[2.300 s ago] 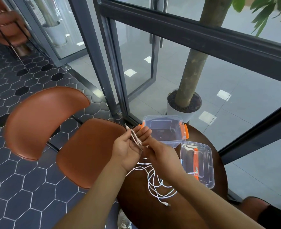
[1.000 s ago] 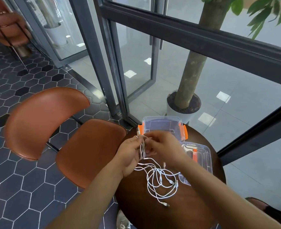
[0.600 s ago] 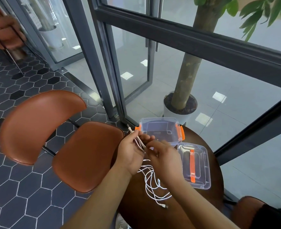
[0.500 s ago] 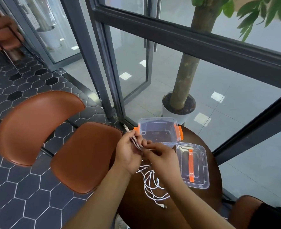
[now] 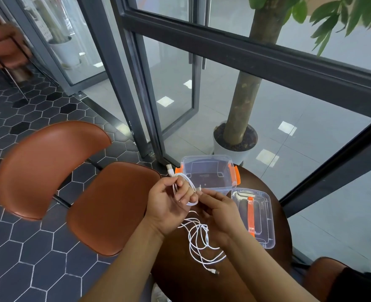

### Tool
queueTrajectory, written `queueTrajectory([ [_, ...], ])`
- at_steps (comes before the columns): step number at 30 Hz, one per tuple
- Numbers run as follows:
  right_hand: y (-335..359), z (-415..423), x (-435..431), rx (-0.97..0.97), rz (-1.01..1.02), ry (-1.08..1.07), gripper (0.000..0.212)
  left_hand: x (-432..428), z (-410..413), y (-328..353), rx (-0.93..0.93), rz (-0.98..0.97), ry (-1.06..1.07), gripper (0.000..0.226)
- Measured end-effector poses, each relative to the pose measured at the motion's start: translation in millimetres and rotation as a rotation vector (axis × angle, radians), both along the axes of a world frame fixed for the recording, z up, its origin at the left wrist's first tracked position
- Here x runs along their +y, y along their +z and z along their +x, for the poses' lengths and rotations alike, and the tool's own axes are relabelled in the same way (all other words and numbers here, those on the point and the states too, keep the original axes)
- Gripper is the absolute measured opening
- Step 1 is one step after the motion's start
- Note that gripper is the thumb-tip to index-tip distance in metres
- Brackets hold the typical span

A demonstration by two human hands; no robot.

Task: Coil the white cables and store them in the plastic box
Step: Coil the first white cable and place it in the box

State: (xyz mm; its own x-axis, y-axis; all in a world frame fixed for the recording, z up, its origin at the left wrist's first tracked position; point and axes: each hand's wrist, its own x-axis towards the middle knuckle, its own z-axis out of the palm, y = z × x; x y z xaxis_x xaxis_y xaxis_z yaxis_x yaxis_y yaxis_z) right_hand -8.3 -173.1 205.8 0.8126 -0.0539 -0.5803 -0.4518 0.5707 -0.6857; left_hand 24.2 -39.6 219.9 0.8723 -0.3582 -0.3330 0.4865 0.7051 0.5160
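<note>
Trailing over the near tabletop [image 5: 180,269], the white cable [image 5: 198,243] lay in loose crossed loops that could knot or snag when pulled. The left hand [image 5: 167,205] curled its fingers [image 5: 186,194] round the first turns; the right hand [image 5: 219,211] pinched the strand, which might slip. Beyond, the plastic box [image 5: 208,173] stood open.

White cable [image 5: 192,186] now looped round fingers of left hand [image 5: 166,207], no longer straight across the palm, right hand [image 5: 219,212] pinching it just beside them.
</note>
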Motion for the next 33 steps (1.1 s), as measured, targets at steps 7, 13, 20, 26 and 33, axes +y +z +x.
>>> queueTrajectory([
  [7, 0, -1, -4, -0.026, 0.064, -0.152, 0.026, 12, 9, 7, -0.088, 0.430, -0.170, 0.031],
  [13, 2, 6, -22, -0.116, -0.255, -0.070, 0.016, 5, 3, 5, -0.081, 0.775, -0.110, 0.024],
  [20, 0, 1, -22, -0.092, -0.469, -0.095, 0.009, -9, 2, 5, 0.044, 0.687, 0.141, 0.019],
  [26, -5, -4, -33, -0.008, -0.293, -0.194, 0.007, -7, -1, 8, 0.107, 0.492, 0.181, 0.019],
  [33, 0, 12, -44, -0.158, -0.489, 0.144, 0.013, -14, -4, 7, -0.034, 0.683, -0.005, 0.022],
])
